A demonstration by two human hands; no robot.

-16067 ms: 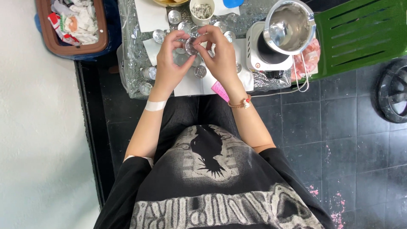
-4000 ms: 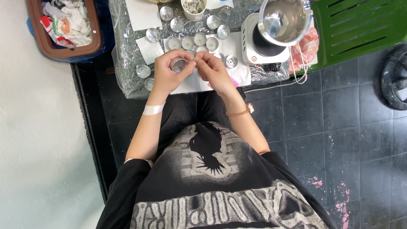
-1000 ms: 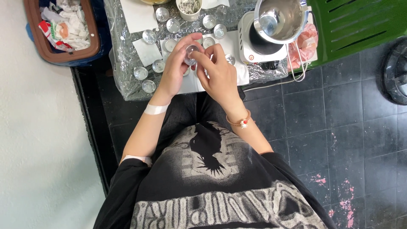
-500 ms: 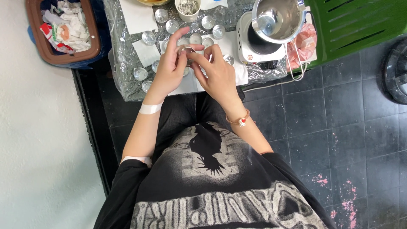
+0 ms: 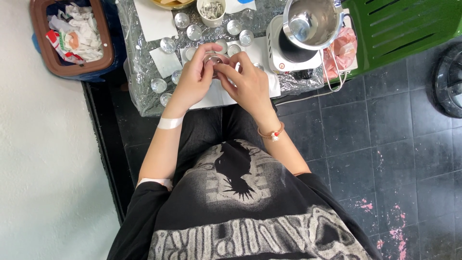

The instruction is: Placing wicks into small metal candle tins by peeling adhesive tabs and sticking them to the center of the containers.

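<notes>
Both hands meet over the near middle of the foil-covered table, fingers curled around one small metal cup. The left hand cradles the cup from nine o'clock with thumb and fingers closed on its rim and side; the right hand comes in from three o'clock, fingertips pinched at the cup's rim. What the right fingertips have hold of, beyond touching the cup, is too small to tell.

Around the hands, more small metal cups stand scattered on the foil from nine to twelve o'clock, some touching white paper sheets. At twelve o'clock sits a white mug holding small metal pieces. At two o'clock a steel pot rests on a white hot plate, with a pink plastic bag just beside it and a green crate farther out. At ten o'clock, off the table, a brown bin is full of crumpled paper. Nothing lies between the hands and the cup.
</notes>
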